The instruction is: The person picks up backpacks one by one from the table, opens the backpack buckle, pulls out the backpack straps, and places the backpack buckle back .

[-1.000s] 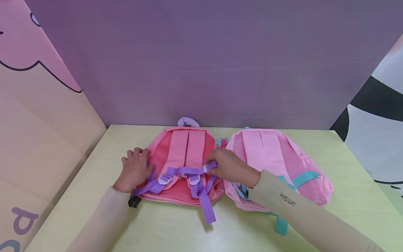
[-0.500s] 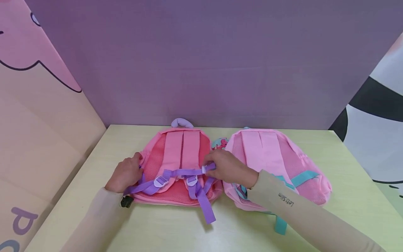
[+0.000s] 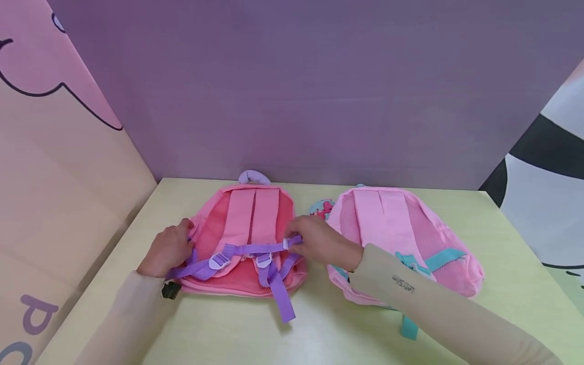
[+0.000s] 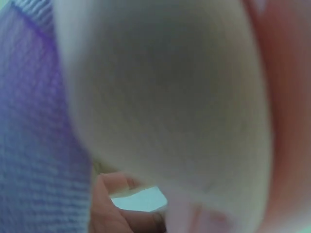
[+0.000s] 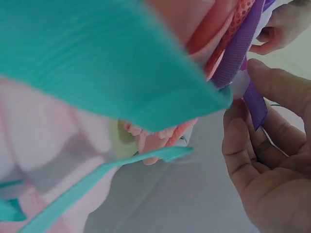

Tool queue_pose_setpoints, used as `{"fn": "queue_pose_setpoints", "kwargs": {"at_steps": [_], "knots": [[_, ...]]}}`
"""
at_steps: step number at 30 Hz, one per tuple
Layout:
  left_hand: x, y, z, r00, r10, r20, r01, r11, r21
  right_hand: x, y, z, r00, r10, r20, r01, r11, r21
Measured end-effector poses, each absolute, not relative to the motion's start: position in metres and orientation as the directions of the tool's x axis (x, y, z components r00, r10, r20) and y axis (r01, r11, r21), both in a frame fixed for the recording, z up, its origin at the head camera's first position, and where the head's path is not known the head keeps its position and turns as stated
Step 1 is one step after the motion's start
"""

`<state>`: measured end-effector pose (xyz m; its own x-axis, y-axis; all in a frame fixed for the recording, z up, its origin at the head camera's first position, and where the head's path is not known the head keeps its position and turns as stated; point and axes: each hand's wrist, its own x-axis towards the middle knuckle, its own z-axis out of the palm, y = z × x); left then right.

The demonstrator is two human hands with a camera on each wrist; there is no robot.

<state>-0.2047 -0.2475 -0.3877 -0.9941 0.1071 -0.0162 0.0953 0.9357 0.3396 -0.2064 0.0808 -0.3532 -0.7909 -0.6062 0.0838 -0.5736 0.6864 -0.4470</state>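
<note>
A coral-pink backpack (image 3: 240, 213) lies back-panel up on the left part of the table, with purple straps and a lilac top handle. My left hand (image 3: 166, 251) grips its left side; some of the fingers are hidden, and the left wrist view is mostly blurred fabric. My right hand (image 3: 321, 241) pinches the end of a purple strap (image 3: 260, 249) beside a small white buckle (image 3: 286, 244), at the bag's right edge. In the right wrist view, thumb and fingers close on that purple strap end (image 5: 255, 104).
A light pink backpack (image 3: 385, 215) with teal straps (image 3: 442, 259) lies to the right, under my right forearm. A round patterned item (image 3: 322, 208) sits between the bags. A purple backdrop (image 3: 292, 91) stands behind the table (image 3: 228, 329). A black clip (image 3: 171, 290) is near my left wrist.
The coral backpack has slid left together with my left hand, widening the gap to the light pink backpack. My right hand has shifted slightly left, still pinching the strap.
</note>
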Motion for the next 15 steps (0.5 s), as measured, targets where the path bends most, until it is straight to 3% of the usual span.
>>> {"fn": "queue_pose_setpoints", "kwargs": {"at_steps": [4, 9, 15], "knots": [[-0.206, -0.250, -0.387, -0.994, 0.109, -0.003, 0.103, 0.942, 0.320, -0.206, 0.076, -0.351, -0.793, -0.603, 0.089, -0.577, 0.696, -0.429], [-0.200, -0.241, -0.380, -0.984, 0.123, 0.130, 0.152, 0.957, 0.245, -0.206, 0.073, -0.350, -0.800, -0.595, 0.076, -0.565, 0.705, -0.428], [-0.191, -0.195, -0.367, -0.888, 0.373, 0.270, 0.444, 0.848, 0.290, -0.207, 0.073, -0.350, -0.801, -0.591, 0.099, -0.569, 0.699, -0.434]]}}
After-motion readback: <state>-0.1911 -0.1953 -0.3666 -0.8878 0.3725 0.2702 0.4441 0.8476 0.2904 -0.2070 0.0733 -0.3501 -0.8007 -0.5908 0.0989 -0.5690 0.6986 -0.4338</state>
